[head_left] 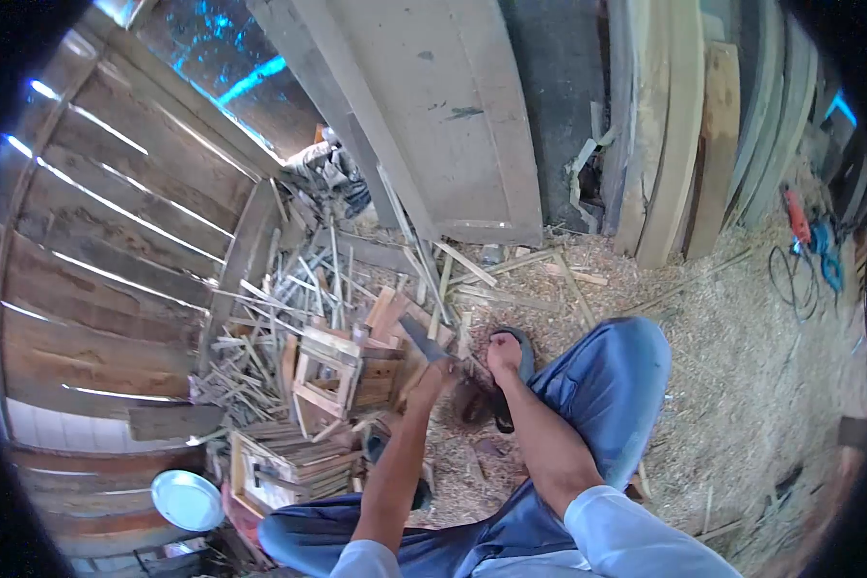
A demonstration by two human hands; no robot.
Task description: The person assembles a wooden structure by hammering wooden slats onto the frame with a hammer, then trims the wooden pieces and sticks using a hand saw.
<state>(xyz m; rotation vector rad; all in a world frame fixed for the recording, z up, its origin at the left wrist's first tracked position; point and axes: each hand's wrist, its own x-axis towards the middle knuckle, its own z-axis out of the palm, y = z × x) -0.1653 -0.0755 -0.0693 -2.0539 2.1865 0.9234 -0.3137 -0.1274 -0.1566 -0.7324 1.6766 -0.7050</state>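
My left hand (439, 374) is closed at the lower end of a broad, flat tool with a grey blade (420, 337). The blade slants up and left; its exact kind does not show. Close by on the right, my right hand (502, 354) is curled into a fist beside a sandalled foot (522, 352). Whatever its fingers may hold is too small to make out. Below and between the hands is a dark, rounded object (471, 401). Left of my left hand sits a small wooden frame (320, 378) built of short pieces.
Thin wood offcuts (323, 279) lie heaped by the plank wall (116, 250). A second slatted wooden piece (303, 472) and a pale round basin (187, 500) are at lower left. Boards (679, 135) lean at the back. A red power tool (796, 214) lies on shavings (722, 366).
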